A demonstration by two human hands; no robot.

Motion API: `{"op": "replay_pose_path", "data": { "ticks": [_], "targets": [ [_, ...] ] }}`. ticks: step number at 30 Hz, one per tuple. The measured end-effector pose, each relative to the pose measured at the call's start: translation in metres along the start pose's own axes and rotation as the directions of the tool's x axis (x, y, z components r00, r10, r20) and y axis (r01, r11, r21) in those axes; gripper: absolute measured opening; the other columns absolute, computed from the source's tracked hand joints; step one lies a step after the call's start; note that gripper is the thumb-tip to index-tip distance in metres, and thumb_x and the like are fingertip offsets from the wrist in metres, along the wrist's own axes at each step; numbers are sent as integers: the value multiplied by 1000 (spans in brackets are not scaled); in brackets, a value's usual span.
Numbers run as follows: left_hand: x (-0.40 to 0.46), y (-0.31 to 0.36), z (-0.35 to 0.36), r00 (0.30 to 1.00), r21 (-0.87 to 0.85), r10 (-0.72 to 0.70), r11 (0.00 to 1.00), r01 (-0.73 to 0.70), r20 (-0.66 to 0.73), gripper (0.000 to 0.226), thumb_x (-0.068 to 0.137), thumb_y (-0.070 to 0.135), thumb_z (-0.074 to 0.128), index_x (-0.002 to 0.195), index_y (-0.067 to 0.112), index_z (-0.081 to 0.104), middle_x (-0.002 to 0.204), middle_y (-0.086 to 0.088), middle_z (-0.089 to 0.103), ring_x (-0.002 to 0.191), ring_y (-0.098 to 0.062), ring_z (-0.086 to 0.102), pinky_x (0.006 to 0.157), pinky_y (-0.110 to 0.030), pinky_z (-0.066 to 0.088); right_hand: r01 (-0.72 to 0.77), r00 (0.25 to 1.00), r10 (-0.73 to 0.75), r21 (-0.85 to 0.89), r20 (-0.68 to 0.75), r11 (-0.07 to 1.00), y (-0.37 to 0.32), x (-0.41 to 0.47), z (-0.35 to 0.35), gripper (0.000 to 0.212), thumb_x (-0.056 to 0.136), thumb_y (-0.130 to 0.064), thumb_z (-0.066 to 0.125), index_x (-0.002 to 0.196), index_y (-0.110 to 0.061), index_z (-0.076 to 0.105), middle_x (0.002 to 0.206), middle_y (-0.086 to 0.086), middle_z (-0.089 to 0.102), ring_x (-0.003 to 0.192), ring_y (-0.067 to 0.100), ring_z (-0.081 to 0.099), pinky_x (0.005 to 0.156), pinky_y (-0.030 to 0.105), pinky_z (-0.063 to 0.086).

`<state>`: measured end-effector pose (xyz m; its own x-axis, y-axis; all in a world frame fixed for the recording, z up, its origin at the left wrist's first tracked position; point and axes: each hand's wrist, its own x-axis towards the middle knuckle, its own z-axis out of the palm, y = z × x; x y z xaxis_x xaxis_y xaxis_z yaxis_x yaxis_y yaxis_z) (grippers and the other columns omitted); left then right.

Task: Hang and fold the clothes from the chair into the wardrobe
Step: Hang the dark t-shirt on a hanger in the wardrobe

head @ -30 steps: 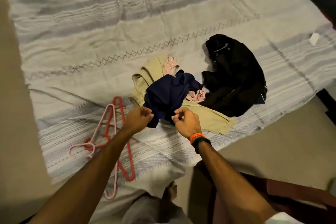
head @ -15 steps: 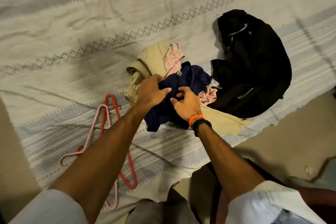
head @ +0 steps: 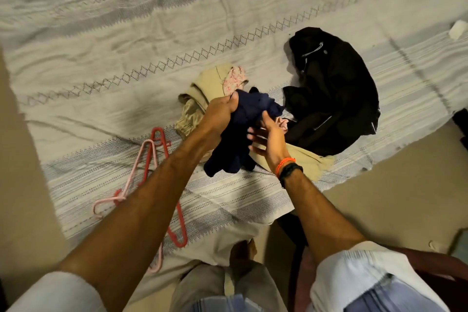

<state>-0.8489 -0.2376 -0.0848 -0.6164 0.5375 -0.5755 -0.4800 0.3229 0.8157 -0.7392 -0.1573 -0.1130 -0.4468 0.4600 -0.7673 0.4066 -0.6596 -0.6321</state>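
Above the near edge of the bedspread [head: 101, 63], the left hand [head: 219, 115] grips a navy garment [head: 240, 134] bunched in its fist, lifted so the loose end hangs down toward 6 o'clock. The right hand [head: 268, 134] is at the garment's 3 o'clock side with fingers spread and fairly straight, touching the cloth without closing on it; an orange band and a black band circle its wrist. Under the hands lies a beige garment [head: 200, 88] with a pink floral piece [head: 235, 78] at its 12 o'clock end. A black garment [head: 336, 99] is heaped at 3 o'clock, touching the beige one. At 8 o'clock from the hands, 2 hangers lie crossed on the spread, a red hanger [head: 177, 230] and a pink hanger [head: 136, 167].
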Motion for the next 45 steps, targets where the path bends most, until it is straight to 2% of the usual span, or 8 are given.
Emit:
{"op": "replay_pose_path", "data": {
  "ticks": [4,10,24,28,32,34,37,45],
  "targets": [
    [-39,23,14,999,-142,34,989,-34,-4,27,103,24,48,107,3,65,111,-26,67,90,-29,63,85,-44,54,131,951,-131,20,281,991,-2,-40,-21,39,82,-37,59,118,-22,60,103,-6,64,101,14,58,82,32,41],
    [-104,23,39,986,-277,163,947,-164,-29,12,100,6,50,104,3,60,96,-16,66,80,-22,66,71,-29,59,469,843,-345,-250,412,847,8,-87,-45,20,90,7,62,94,-11,57,65,-4,44,58,-3,44,68,10,43],
    [-255,-43,-58,921,-368,-1,917,-155,-390,3,92,12,67,91,13,64,75,-1,66,64,-10,60,53,-18,51,575,688,-420,-93,591,813,22,-181,23,24,103,-11,48,84,-14,61,72,-7,66,70,7,58,68,22,45],
    [-303,-61,-107,879,-174,72,970,-173,-471,49,78,6,80,122,11,59,106,-2,68,90,-13,67,66,-24,54,575,568,-329,-78,755,815,47,-228,83,23,101,-11,51,81,-12,62,76,2,64,69,15,58,70,30,47],
    [-360,-83,-144,731,57,230,965,-254,-642,84,65,-7,82,139,7,43,119,-2,57,97,-11,61,76,-19,53,602,387,-203,-79,899,795,85,-284,144,19,99,-7,52,82,-7,61,70,0,65,66,12,60,67,24,50],
    [-387,-91,-163,659,202,328,944,-263,-677,66,62,-4,84,121,8,57,96,5,62,80,-8,60,67,-12,50,606,319,-136,-92,938,790,103,-306,166,25,100,-6,50,80,-8,64,67,1,66,62,11,61,63,24,51],
    [-439,-117,-201,572,301,368,930,-214,-733,43,52,24,84,91,14,67,90,-6,72,86,-23,68,75,-35,58,562,240,-22,-121,970,819,140,-346,197,31,99,-6,51,75,-10,69,65,3,67,59,13,62,61,26,52],
    [-548,-173,-256,291,229,291,946,-229,-911,25,68,25,74,58,20,51,57,13,50,55,-3,45,55,-25,37,615,141,152,-207,978,761,226,-417,258,24,100,-4,49,82,-6,65,66,-4,70,62,4,63,63,18,52]
  ]
}}
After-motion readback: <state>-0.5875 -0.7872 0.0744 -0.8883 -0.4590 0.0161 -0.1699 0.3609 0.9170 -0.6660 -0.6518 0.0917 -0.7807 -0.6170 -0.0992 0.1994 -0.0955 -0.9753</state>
